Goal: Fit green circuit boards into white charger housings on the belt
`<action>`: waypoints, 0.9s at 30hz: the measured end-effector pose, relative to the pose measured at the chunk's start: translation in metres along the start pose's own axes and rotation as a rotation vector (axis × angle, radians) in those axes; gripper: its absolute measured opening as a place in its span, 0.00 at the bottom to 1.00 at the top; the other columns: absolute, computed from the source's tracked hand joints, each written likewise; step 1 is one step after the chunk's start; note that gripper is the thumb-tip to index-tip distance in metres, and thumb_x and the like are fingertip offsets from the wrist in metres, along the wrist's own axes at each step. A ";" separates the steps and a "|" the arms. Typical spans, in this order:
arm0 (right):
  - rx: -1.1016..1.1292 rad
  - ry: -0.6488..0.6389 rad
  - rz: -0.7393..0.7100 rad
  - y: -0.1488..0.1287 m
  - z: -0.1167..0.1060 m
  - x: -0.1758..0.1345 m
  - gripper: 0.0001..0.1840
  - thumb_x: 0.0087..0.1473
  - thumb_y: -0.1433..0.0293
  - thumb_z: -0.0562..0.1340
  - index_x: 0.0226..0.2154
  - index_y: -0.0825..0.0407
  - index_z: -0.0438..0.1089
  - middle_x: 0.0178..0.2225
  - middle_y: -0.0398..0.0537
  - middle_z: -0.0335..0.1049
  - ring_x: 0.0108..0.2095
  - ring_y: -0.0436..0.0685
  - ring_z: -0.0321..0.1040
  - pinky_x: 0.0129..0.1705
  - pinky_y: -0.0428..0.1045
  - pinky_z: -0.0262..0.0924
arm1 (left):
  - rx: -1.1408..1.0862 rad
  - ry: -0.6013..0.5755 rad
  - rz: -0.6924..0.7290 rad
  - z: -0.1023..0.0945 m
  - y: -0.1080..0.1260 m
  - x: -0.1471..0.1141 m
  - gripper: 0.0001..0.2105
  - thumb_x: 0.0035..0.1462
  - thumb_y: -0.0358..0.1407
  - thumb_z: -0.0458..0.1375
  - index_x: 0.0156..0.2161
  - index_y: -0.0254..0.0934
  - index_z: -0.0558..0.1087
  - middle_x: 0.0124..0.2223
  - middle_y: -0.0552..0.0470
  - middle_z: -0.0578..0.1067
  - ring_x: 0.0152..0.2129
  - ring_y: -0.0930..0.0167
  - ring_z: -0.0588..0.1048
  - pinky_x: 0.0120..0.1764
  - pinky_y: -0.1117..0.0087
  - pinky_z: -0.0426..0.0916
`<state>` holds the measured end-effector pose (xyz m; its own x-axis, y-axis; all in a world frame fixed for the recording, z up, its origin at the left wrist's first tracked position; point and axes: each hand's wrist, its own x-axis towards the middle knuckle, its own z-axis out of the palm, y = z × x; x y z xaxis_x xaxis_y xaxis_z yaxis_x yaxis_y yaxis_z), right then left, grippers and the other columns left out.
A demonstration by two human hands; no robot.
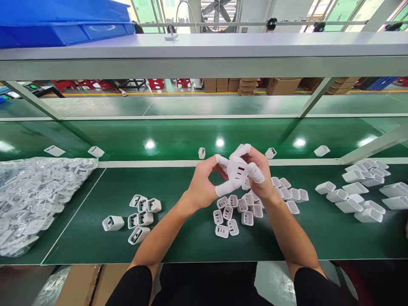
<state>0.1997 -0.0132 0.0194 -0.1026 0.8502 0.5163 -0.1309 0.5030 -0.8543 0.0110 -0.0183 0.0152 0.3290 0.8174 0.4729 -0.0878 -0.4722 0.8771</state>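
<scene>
Between my two hands is a white charger housing (pixel 238 170), its face with several dark port slots turned toward me. My left hand (pixel 205 180) grips it from the left, with white finger cots on the thumb and finger that show. From the other side, my right hand (pixel 259 172) grips it too, also with white-covered fingertips. Below them on the green bench lies a cluster of white chargers with slotted faces (pixel 228 212). To the left sit several open housings (pixel 145 218) with green circuit boards showing inside.
A clear plastic bag of small white parts (pixel 41 199) lies at the far left. White housings (pixel 357 195) stand at the right. A green conveyor belt (pixel 178 136) carrying spaced white pieces runs beyond the bench. Overhead is a shelf (pixel 223 46) with blue bins (pixel 63 25).
</scene>
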 end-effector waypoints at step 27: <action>-0.100 0.057 -0.135 0.002 -0.010 -0.001 0.35 0.53 0.32 0.75 0.37 0.45 0.76 0.33 0.44 0.67 0.35 0.58 0.61 0.40 0.56 0.61 | -0.046 -0.089 0.039 0.004 -0.003 0.001 0.23 0.63 0.56 0.74 0.44 0.38 0.78 0.37 0.52 0.82 0.30 0.70 0.78 0.37 0.67 0.76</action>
<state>0.2092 -0.0117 0.0163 -0.0340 0.7800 0.6249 -0.0402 0.6237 -0.7807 0.0156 -0.0171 0.0124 0.4062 0.7654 0.4991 -0.1446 -0.4854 0.8622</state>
